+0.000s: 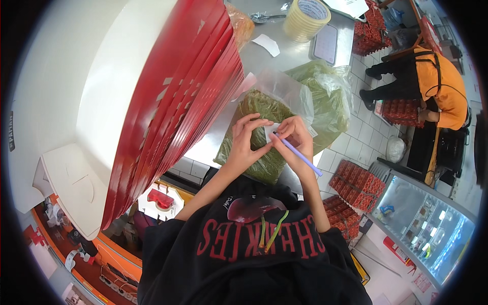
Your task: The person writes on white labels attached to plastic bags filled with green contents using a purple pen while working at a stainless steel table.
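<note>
A transparent plastic bag filled with green, dried-herb-like material lies in front of me on a metal table. Over it, the index finger and thumb of my left hand touch opposite edges of a small white label. My right hand holds a purple pen, and its fingertips meet the label's right side, hiding part of it. Whether the label is stuck to the bag cannot be told. Behind my right hand lies a second bag of green material, partly under loose plastic.
Tall red folded sheets or boxes stand close on the left. Farther back on the metal table are stacked transparent tape rolls, a phone and torn paper. A person in orange bends over red bundles at right.
</note>
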### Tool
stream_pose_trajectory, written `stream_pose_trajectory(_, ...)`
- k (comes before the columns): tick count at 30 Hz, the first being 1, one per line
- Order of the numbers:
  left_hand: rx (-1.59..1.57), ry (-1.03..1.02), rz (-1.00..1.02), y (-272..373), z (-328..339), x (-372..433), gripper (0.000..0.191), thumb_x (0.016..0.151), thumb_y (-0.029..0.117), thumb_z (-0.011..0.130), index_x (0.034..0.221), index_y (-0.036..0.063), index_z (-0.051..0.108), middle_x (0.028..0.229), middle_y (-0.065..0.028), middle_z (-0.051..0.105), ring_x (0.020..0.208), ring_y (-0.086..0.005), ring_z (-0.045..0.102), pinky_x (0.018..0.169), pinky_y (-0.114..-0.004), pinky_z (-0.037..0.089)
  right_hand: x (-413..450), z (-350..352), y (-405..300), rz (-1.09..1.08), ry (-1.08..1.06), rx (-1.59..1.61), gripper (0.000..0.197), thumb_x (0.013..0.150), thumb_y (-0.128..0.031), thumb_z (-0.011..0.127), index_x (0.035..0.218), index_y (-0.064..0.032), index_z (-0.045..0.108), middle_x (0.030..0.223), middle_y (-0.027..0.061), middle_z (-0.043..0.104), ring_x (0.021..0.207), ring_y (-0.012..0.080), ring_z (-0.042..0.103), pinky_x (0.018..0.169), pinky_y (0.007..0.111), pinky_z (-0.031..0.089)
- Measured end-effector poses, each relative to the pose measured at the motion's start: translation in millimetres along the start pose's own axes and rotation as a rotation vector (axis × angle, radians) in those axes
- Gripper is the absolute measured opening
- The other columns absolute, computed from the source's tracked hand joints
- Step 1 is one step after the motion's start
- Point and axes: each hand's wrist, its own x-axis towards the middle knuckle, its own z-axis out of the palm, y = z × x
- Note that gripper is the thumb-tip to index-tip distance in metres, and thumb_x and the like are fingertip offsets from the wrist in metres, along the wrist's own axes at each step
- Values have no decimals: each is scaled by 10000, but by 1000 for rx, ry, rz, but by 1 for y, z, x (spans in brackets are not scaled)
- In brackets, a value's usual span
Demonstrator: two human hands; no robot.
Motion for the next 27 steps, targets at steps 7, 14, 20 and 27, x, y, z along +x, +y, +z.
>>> stream_pose_trajectory(7,-18,29,56,-4,2,2,688,707,175,777,1283,81,411,1155,-26,633,1238,-280,419,996,-457,286,3,11,19,37,200,48,247,810,7,674,680,-25,467,706,19,542,643,50,513,582,210,431)
stream_pose_trajectory(14,-5,44,78,-6,3,1,706,694,135,756,1298,85,394,1156,-26,633,1240,-280,420,998,-453,286,2,11,24,-40,241,-81,245,804,9,672,678,-19,463,704,23,516,621,53,518,531,204,418)
stream_pose_trajectory(20,2,33,59,-7,0,-2,708,691,132,757,1299,89,397,1160,-17,634,1237,-279,427,1000,-452,292,0,17,18,-96,251,-245,243,786,27,656,675,-7,442,682,54,489,569,78,514,509,219,415)
stream_pose_trajectory(27,3,30,78,-8,-2,-4,713,667,93,761,1287,74,410,1160,-34,627,1216,-288,442,1007,-434,296,-3,14,34,-141,281,-103,229,790,48,629,684,-28,441,671,31,507,604,68,492,552,217,418)
